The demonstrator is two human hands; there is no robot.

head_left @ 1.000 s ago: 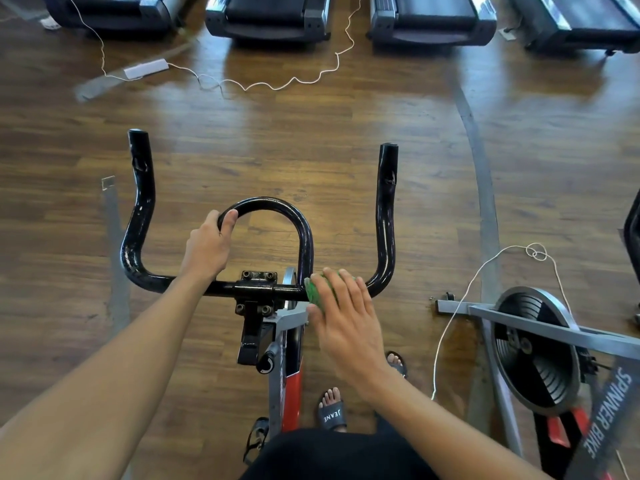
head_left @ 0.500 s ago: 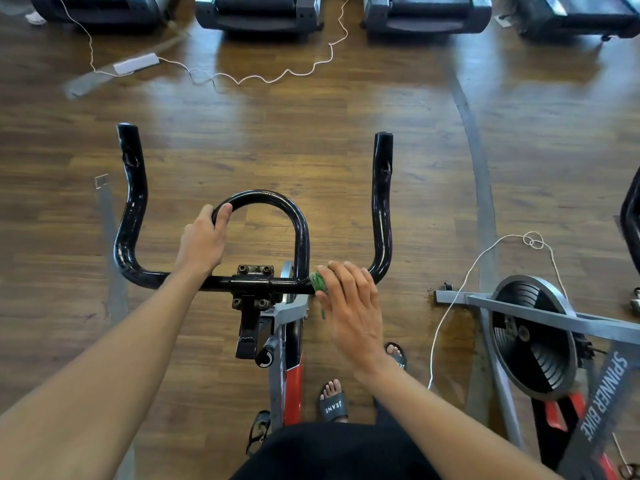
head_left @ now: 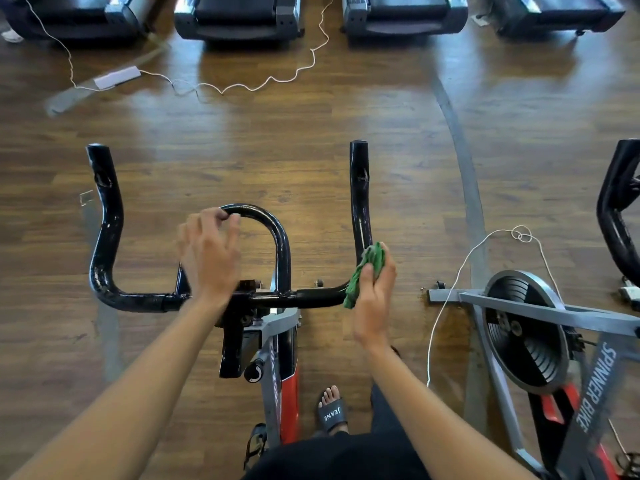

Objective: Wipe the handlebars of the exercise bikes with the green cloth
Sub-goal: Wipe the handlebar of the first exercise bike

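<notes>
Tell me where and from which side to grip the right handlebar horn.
Wrap the green cloth round the straight shaft of the right horn, just above its bend, from the outer right side; the centre loop stands on the inner side.

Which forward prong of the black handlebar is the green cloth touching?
The right-hand black metal prong: the right hand holds the crumpled green cloth against its lower bend. The left-hand prong stands bare, with no cloth near it.

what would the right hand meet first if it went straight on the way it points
Probably the handlebar's right prong, directly ahead of the right hand and its green cloth. Depth is unclear, so it might slide alongside instead.
</notes>
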